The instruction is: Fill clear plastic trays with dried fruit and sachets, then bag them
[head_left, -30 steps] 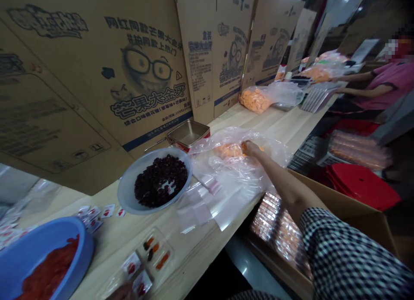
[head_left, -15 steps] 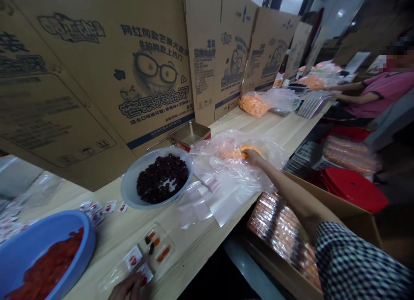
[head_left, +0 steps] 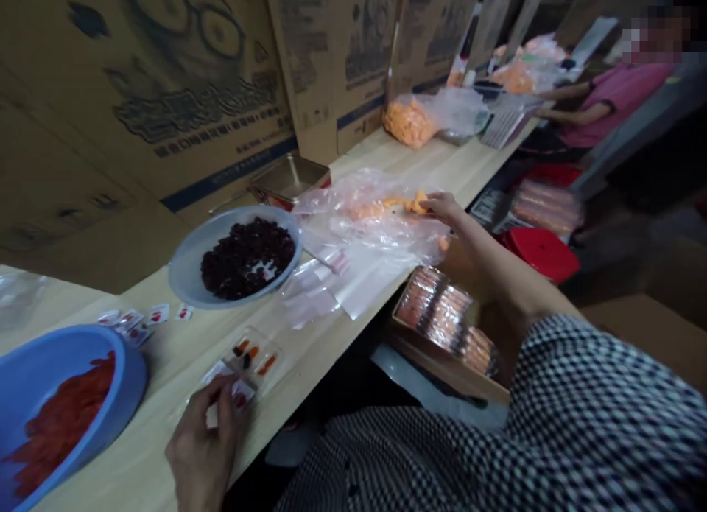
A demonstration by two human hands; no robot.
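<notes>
My left hand (head_left: 204, 438) is at the lower left, its thumb and fingers pinched on a small white packet with a red print (head_left: 240, 395). Right by it lies a clear plastic tray (head_left: 270, 344) with orange and dark pieces in its compartments. My right hand (head_left: 442, 205) reaches out over an opened clear plastic bag (head_left: 359, 232), its fingers closed on orange candy (head_left: 418, 202). A pale bowl (head_left: 180, 265) of dark red pieces stands between the tray and the cardboard.
A blue basin (head_left: 129, 394) with red pieces stands at the left, small packets (head_left: 158, 314) behind it. Cardboard boxes (head_left: 221, 92) line the back. A metal tin (head_left: 292, 174) is near them. Below the table edge is a carton of wrapped packs (head_left: 436, 309). A person in pink (head_left: 613, 103) sits far right.
The view has shifted down and right, bringing more of my left hand into sight. My right hand has lifted orange candy slightly at the right of the bag.
</notes>
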